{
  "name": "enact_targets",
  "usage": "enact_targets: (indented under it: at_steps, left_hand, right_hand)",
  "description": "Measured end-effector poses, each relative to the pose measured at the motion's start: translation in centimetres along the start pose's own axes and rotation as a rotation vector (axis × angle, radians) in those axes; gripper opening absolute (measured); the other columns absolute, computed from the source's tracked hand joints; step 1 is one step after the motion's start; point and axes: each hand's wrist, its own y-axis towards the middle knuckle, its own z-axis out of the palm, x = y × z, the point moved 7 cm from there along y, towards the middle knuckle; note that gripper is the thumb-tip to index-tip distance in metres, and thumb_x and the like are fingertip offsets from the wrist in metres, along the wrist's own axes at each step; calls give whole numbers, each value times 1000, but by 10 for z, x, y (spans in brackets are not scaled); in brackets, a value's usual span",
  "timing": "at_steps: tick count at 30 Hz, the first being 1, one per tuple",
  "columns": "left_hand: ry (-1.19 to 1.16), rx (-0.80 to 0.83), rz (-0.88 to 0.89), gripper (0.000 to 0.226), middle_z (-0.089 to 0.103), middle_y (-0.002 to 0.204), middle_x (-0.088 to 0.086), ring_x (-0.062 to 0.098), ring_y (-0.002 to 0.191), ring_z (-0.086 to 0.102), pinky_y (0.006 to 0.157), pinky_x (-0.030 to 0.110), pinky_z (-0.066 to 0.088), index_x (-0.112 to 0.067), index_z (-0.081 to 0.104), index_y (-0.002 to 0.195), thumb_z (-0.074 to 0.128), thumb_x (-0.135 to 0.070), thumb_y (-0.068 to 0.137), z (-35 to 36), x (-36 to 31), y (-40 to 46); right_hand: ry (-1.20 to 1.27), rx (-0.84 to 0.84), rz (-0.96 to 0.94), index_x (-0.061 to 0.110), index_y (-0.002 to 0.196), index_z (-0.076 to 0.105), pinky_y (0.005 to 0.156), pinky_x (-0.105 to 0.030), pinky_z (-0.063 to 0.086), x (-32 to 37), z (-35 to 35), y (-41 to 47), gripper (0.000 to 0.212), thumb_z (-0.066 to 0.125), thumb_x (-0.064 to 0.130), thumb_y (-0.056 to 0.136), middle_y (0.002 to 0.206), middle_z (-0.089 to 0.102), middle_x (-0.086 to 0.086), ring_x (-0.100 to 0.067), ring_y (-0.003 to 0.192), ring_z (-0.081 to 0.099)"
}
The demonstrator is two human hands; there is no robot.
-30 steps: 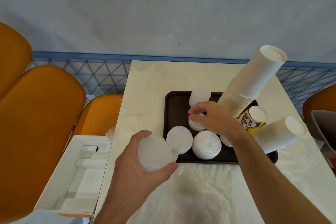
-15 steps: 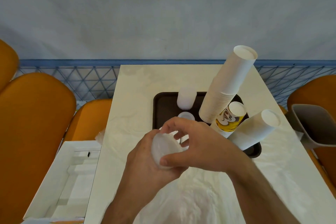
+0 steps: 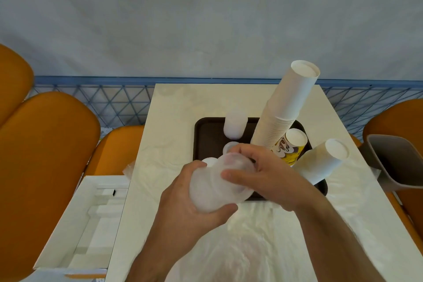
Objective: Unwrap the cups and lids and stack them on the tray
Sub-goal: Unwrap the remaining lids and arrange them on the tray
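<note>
At far left, off the tabletop:
Orange chairs [image 3: 45,155]: beside the tabletop edge.
White box [image 3: 77,231]: open, holding white foam inserts.
Tabletop [image 3: 174,121]: pale, carries the tray; clear plastic wrap [image 3: 240,254] lies on its near part.
Left hand [image 3: 187,208]: fingers curled round the lid stack from below.
Lid stack [image 3: 217,183]: translucent, held over the tray's near edge, between both hands.
Tray [image 3: 206,139]: dark; a short translucent lid stack [image 3: 233,127] stands at its far side.
Right hand [image 3: 263,174]: pinches the held stack's upper end.
Cup stacks [image 3: 286,110]: white, tall, leaning, on the tray's right part; a printed cup [image 3: 289,147] and a shorter stack [image 3: 320,162] alongside.
Grey bin [image 3: 398,162]: at far right.
</note>
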Motion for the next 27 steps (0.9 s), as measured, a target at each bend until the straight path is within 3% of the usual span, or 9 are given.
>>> enact_targets:
  at_steps: [3,6,8,10,12,14,16,19,27]
  left_hand:
    - [-12,-24,-6,78,38,107,-47,-18,102,43,65,3,45,-56,37,113,84,-64,51,-7,1,-3]
    - [-27,-40,-48,81,34,105,-51,-16,103,43,61,3,43,-60,35,111,71,-75,40,-11,4,-3]
    - [-35,-46,-62,82,32,103,-54,-23,103,38,60,2,41,-59,36,110,69,-76,37,-14,7,-3]
    - [-50,-58,-64,82,31,104,-55,-28,102,35,63,4,39,-57,37,110,69,-75,36,-17,10,-4]
    - [-56,-68,-73,82,32,105,-54,-29,100,34,63,6,40,-56,38,110,70,-74,37,-21,14,-4]
    - [-70,-70,-102,80,37,105,-48,-23,102,39,62,5,40,-57,37,109,71,-72,37,-25,19,-5]
    - [-87,-66,-139,79,39,106,-40,-10,101,45,64,5,38,-55,37,108,71,-69,38,-28,25,-5]
    - [-93,-70,-159,81,40,109,-35,-3,98,48,64,5,37,-54,38,109,71,-68,37,-35,32,-4]
    - [-83,-65,-177,83,39,109,-36,-2,100,48,63,5,39,-52,38,112,74,-67,38,-45,47,3]
  right_hand:
    - [335,15,63,12,112,69,81,-46,60,-21,-4,2,26,74,26,90,105,70,-12,-29,100,69]
    - [517,-102,164,10,112,69,82,-46,61,-48,-13,8,22,63,25,97,114,69,-15,-31,106,69]
    - [342,-254,169,17,112,71,88,-44,60,-68,-29,22,18,56,24,103,116,67,-8,-27,112,65]
    - [17,-377,136,23,120,69,89,-34,57,-81,-45,43,23,50,23,106,115,65,1,-20,111,61]
    - [-317,-417,26,21,127,68,81,-20,49,-87,-52,67,29,48,20,106,114,67,1,-16,105,60]
    - [-533,-426,-53,18,129,69,77,-21,45,-97,-54,93,32,48,14,105,116,66,-4,-15,100,58]
    - [-661,-418,-35,17,130,68,88,-28,46,-112,-54,115,33,48,12,104,123,60,-8,-20,107,54]
    - [-836,-353,3,25,131,67,94,-38,53,-130,-49,137,33,49,17,105,129,58,-5,-23,109,57]
    - [-1023,-206,175,25,129,60,83,-29,56,-150,-36,152,36,67,26,94,133,55,1,-19,102,59]
